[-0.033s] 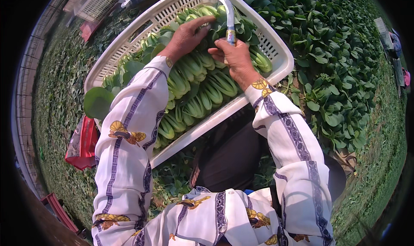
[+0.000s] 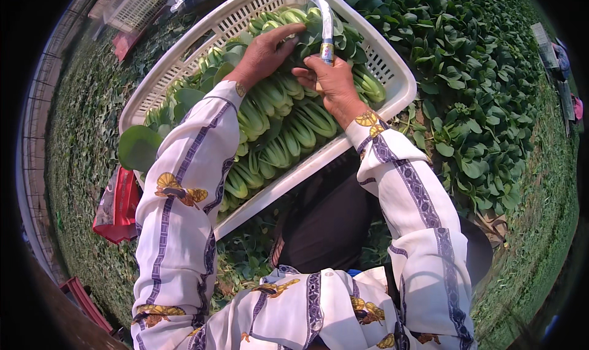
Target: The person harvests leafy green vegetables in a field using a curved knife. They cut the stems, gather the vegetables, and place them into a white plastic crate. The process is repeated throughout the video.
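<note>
A white slotted plastic crate (image 2: 402,83) stands in front of me, packed with rows of green bok choy (image 2: 288,144), their pale stalk ends showing. Over the leaves in its far part lies my left hand (image 2: 264,54), thumb and forefinger apart; its other fingers are partly hidden. My right hand (image 2: 334,86), just to the right, is closed around the handle of a knife (image 2: 326,28) with a curved, hooked silver blade. The blade points away from me, above the bok choy leaves. A gap separates my two hands.
Dense leafy green plants (image 2: 454,74) grow right of the crate. A red bag (image 2: 119,206) lies at its left side, and another pale crate (image 2: 138,6) stands at the far left. My dark-trousered leg (image 2: 325,218) is close to the crate's near edge.
</note>
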Demonstrator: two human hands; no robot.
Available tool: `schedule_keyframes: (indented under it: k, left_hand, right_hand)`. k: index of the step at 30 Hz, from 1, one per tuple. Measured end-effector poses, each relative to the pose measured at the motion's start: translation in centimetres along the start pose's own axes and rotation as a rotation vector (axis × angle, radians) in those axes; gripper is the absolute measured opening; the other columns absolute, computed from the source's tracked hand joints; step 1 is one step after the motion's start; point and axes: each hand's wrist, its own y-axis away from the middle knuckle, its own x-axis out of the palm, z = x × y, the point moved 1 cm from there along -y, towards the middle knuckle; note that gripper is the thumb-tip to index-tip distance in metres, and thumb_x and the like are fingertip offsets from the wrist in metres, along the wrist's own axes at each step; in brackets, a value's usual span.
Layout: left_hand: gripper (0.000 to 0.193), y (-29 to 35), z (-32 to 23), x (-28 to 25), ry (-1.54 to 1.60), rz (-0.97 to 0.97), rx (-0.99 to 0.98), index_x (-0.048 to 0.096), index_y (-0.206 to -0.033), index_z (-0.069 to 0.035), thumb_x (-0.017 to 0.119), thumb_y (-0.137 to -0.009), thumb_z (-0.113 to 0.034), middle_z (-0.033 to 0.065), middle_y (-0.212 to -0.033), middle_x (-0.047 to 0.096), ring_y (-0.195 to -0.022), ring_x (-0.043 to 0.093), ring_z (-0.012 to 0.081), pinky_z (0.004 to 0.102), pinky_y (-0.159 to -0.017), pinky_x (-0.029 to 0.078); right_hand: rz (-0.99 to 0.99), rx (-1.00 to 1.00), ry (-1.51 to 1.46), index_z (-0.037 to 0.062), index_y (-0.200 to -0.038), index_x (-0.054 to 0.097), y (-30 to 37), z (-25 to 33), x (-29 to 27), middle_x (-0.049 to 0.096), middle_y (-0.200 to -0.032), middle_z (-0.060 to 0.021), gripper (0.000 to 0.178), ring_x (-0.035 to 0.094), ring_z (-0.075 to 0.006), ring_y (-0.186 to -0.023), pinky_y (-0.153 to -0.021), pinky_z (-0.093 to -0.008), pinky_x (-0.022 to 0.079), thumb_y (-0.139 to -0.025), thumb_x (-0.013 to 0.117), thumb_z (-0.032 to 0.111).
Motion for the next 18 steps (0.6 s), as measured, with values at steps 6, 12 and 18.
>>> schedule_keyframes:
  k: [6, 12, 18]
  left_hand:
    - [0.035, -0.3, 0.7, 1.4, -0.141, -0.042, 0.173, 0.057, -0.118, -0.014, 0.057, -0.084, -0.010, 0.0062, -0.119, 0.059, -0.102, 0.060, 0.0272, 0.0339, -0.085, 0.049]
    - [0.033, -0.4, 1.4, -0.5, -0.268, 0.107, 0.068, 0.057, -0.114, -0.011, 0.056, -0.081, -0.010, 0.0129, -0.111, 0.060, -0.097, 0.059, 0.0332, 0.0366, -0.081, 0.048]
    - [0.043, -4.1, 1.3, -2.1, -0.406, -0.146, 0.312, 0.053, -0.121, -0.007, 0.058, -0.079, -0.009, 0.0150, -0.123, 0.054, -0.111, 0.052, 0.0327, 0.0365, -0.094, 0.042]
  right_hand:
    - [0.039, 0.019, -0.078, 0.0036, -0.092, 0.052, -0.7, 0.2, 0.0, 0.062, -0.085, -0.0078, 0.014, 0.067, -0.0212, -0.078, -0.069, -0.0323, 0.057, -0.082, 0.061, 0.007]
    - [0.376, -0.066, 0.161, 0.0049, -0.099, 0.055, 4.8, 9.9, -2.5, 0.065, -0.092, -0.0102, 0.024, 0.066, -0.0161, -0.080, -0.075, -0.0282, 0.055, -0.083, 0.065, 0.019]
    - [0.022, -0.183, 0.486, 0.0038, -0.105, 0.054, 13.5, 19.6, -16.9, 0.065, -0.093, -0.0103, 0.030, 0.067, -0.0161, -0.082, -0.075, -0.0288, 0.056, -0.085, 0.064, 0.025]
